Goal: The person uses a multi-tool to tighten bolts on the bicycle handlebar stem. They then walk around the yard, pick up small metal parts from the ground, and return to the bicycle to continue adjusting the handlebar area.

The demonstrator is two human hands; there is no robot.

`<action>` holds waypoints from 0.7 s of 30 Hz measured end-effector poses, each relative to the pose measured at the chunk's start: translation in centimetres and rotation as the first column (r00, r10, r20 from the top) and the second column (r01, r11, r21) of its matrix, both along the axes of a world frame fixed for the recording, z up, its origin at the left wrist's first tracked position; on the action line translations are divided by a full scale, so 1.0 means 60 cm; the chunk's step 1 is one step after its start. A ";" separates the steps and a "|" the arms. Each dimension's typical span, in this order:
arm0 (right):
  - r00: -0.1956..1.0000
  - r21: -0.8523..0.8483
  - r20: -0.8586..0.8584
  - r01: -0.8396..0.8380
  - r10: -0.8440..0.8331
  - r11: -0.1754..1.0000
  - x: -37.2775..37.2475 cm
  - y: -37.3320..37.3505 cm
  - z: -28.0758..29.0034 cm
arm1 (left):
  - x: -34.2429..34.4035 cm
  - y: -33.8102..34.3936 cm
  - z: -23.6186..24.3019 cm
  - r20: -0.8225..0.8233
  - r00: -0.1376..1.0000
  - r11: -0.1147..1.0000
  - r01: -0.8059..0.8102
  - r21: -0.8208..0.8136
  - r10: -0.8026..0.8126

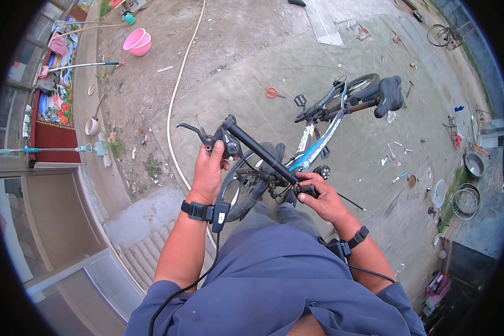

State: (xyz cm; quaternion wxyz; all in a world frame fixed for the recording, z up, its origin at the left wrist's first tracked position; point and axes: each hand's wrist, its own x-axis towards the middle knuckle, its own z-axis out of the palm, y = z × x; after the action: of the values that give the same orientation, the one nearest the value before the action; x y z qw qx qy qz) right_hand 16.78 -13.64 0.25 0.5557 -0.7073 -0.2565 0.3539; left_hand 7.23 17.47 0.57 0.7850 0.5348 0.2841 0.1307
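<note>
A blue-and-white bicycle (322, 137) stands in front of me, its black saddle (389, 95) pointing away to the upper right. Its bare black handlebar (260, 148) slants between my hands. My left hand (208, 171) is closed on a black brake lever (194, 131) with its attached shifter, beside the handlebar's upper left end. At the other end, my right hand (325, 199) is closed around the handlebar and a short ribbed black piece, whose exact kind I cannot make out. A thin black cable (350, 201) sticks out past that hand. The front wheel (235, 193) sits below the handlebar.
Orange-handled scissors (271, 93) lie on the ground beyond the handlebar. A pale hose (176, 95) runs along the left, with a pink bucket (137, 42) farther out. Scattered tools and small parts lie at right, near a metal basin (474, 163). Steps (148, 255) are at lower left.
</note>
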 end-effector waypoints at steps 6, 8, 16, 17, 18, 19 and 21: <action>0.996 -0.008 0.087 -0.001 0.002 1.000 0.001 0.004 -0.014 | -0.001 -0.001 0.002 -0.025 0.999 0.999 0.029 0.028 -0.029; 0.991 0.000 0.133 -0.003 0.003 1.000 0.003 0.006 -0.016 | 0.000 -0.003 0.004 -0.033 0.999 0.999 0.032 0.039 -0.031; 0.963 -0.005 0.264 0.052 -0.049 0.999 -0.001 0.027 -0.035 | 0.001 -0.014 0.023 -0.074 0.997 0.997 0.018 0.073 -0.013; 0.955 -0.005 0.291 0.060 -0.056 0.998 -0.002 0.028 -0.036 | 0.001 -0.016 0.025 -0.077 0.997 0.998 0.015 0.061 -0.010; 0.950 -0.004 0.305 0.067 -0.063 0.998 -0.003 0.029 -0.037 | 0.001 -0.017 0.027 -0.079 0.997 0.999 0.011 0.051 -0.007; 0.945 -0.002 0.318 0.076 -0.071 0.997 -0.004 0.030 -0.038 | 0.001 -0.018 0.029 -0.096 0.995 0.999 0.002 0.044 0.002; 0.936 -0.003 0.342 0.084 -0.078 0.996 -0.005 0.029 -0.039 | 0.000 -0.021 0.032 -0.104 0.995 1.000 0.003 0.010 -0.002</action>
State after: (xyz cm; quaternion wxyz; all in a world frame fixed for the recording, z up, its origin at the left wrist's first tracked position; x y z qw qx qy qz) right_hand 16.50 -11.88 -2.08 0.5105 -0.7729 -0.3164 0.2048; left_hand 7.22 16.22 2.47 0.7667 0.5449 0.3233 0.1034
